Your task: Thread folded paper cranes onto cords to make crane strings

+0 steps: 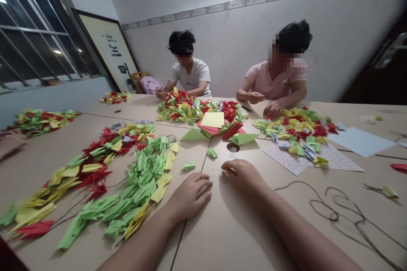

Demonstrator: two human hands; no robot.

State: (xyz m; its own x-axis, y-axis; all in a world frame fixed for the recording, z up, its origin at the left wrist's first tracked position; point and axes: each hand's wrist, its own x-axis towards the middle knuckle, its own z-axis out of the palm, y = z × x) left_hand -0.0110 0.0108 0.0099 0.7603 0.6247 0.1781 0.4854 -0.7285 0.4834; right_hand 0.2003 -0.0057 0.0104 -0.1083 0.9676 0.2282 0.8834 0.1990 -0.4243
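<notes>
My left hand (191, 192) rests on the table with loosely bent fingers slightly apart and nothing visible in it. My right hand (244, 176) is pinched at the fingertips around one end of a thin, pale, needle-like thing (215, 170), which points towards my left hand. Just beyond my hands lie two loose folded green paper pieces, one (188, 165) near my left fingers and another (212, 153) farther off. Left of my left arm stretch strings of folded green paper pieces (140, 186) edged with yellow ones, beside a red and yellow string (66, 178).
Stacked paper squares (213, 120) stand before a large colourful paper pile (184, 106). Two people sit opposite, hands at work; another person's hand (12, 142) shows at far left. Dark cord (333, 216) and small scissors (373, 188) lie right. A table hole (233, 147) lies ahead.
</notes>
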